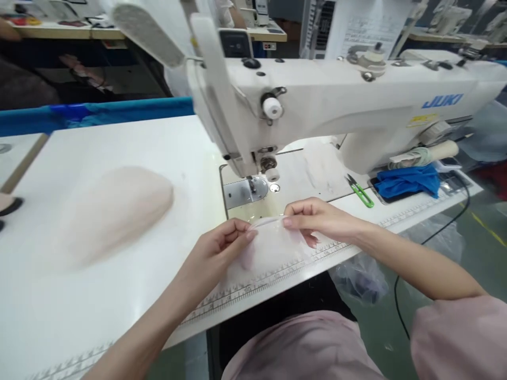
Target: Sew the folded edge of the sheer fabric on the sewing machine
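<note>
A thin, see-through whitish piece of fabric (273, 243) is stretched between my two hands above the table's front edge. My left hand (225, 243) pinches its upper left corner between thumb and fingers. At the upper right corner, my right hand (311, 219) pinches the same folded edge, its lower fingers showing behind the cloth. Just beyond the fabric are the needle and presser foot (252, 184) of a white sewing machine (325, 95). The fabric is apart from the needle.
Green thread snips (360, 191) lie right of the needle plate. Farther right, a blue cloth (407, 180) rests on a dark phone-like object beside a thread cone (441, 151). A measuring tape strip (253, 287) runs along the table's front edge. Plastic bags (360, 279) hang below.
</note>
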Available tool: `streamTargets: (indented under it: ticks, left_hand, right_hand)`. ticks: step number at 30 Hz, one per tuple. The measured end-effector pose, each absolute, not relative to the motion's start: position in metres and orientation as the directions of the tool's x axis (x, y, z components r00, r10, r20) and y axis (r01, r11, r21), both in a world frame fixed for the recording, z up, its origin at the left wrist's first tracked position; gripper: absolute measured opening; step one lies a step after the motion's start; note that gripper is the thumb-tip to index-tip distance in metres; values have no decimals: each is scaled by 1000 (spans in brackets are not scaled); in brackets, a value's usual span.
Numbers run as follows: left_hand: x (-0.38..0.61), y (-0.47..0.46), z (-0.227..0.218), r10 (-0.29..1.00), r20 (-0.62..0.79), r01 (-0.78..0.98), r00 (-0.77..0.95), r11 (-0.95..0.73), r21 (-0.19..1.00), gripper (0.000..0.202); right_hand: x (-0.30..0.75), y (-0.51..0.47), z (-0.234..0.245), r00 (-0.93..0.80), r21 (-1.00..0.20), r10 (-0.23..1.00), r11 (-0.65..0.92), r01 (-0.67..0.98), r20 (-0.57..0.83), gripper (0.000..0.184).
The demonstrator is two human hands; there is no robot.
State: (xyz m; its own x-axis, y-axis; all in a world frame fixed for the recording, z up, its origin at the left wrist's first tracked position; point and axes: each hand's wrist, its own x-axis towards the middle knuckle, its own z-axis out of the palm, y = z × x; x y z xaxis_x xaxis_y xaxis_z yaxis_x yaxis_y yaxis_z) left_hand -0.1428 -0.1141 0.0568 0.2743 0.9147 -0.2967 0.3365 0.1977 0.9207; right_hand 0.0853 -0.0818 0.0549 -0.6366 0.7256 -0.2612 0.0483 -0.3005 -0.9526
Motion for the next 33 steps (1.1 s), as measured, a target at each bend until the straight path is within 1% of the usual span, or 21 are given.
streamTargets:
  ticks: [3, 8, 11, 16, 19, 21, 22, 24, 27, 29, 31, 33]
  left_hand:
    - [-151, -113, 57, 934, -276, 331, 229, 192, 924, 30]
    - [-154, -115, 58, 946, -275, 318, 171, 211, 924, 30]
    - [-155, -115, 59, 946, -282, 317, 162, 220, 923, 29]
    - [-158, -116, 62, 950, -286, 312, 124, 237, 920, 30]
    - [-162, -117, 61, 953, -282, 310, 108, 238, 921, 30]
    - [-164, -117, 59, 953, -284, 299, 108, 241, 923, 30]
    - [-165, -117, 57, 952, -286, 290, 106, 245, 925, 29]
    - [-167, -117, 54, 951, -295, 272, 97, 259, 927, 28]
    - [-168, -116, 50, 948, -307, 236, 82, 281, 930, 27]
    - [-168, -116, 49, 946, -314, 201, 77, 294, 934, 26]
    - [-168, -117, 48, 945, -319, 180, 73, 303, 936, 26]
    - [-169, -117, 48, 946, -318, 191, 65, 301, 934, 27]
  right_hand:
    - [83, -79, 51, -643, -943, 715, -330, 32, -272, 25]
    - [87, -82, 50, -637, -916, 694, -399, 50, -337, 25]
    - [89, -85, 50, -637, -918, 689, -388, 76, -344, 34]
    - [91, -86, 48, -619, -947, 717, -256, 195, -321, 36]
    - [89, -89, 50, -587, -924, 732, -158, 349, -347, 39]
    - [87, -93, 52, -585, -894, 735, -63, 444, -343, 40]
    - [86, -95, 52, -595, -877, 738, 11, 481, -317, 40]
    - [82, -101, 51, -618, -821, 755, 201, 534, -217, 39]
    - [76, -112, 44, -652, -676, 758, 481, 559, -1, 37]
    - [72, -117, 37, -693, -575, 708, 625, 527, 134, 34]
    - [66, -119, 30, -718, -486, 655, 720, 495, 238, 32]
    - [61, -120, 25, -702, -407, 646, 752, 518, 300, 30]
